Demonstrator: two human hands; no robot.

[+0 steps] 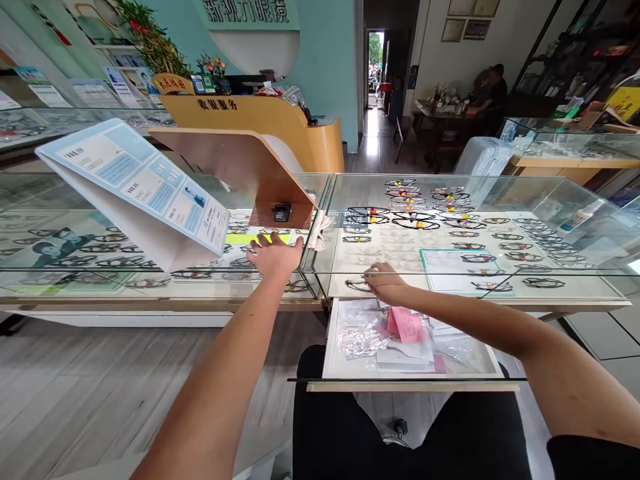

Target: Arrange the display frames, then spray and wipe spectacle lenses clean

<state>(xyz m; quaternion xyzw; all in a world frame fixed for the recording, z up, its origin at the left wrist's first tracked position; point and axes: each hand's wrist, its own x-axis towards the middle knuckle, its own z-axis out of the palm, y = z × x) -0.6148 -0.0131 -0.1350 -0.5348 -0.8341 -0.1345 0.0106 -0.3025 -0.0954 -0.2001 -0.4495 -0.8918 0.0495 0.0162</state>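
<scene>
My left hand (275,256) reaches over the left glass case with its fingers spread and nothing in them, just in front of a wooden stand (250,157) with a small black box (281,213) on its base. My right hand (385,283) is at the front of the right glass case, its fingers closed on a pair of glasses (357,285). Below it an open drawer (329,353) holds clear plastic bags (363,339), white papers and a pink slip (406,325).
A folded blue and white card display (145,180) stands on the left case. Rows of glasses (415,220) lie in the right case. A yellow counter (240,123) is behind. At the back right, a person (495,90) sits by a table.
</scene>
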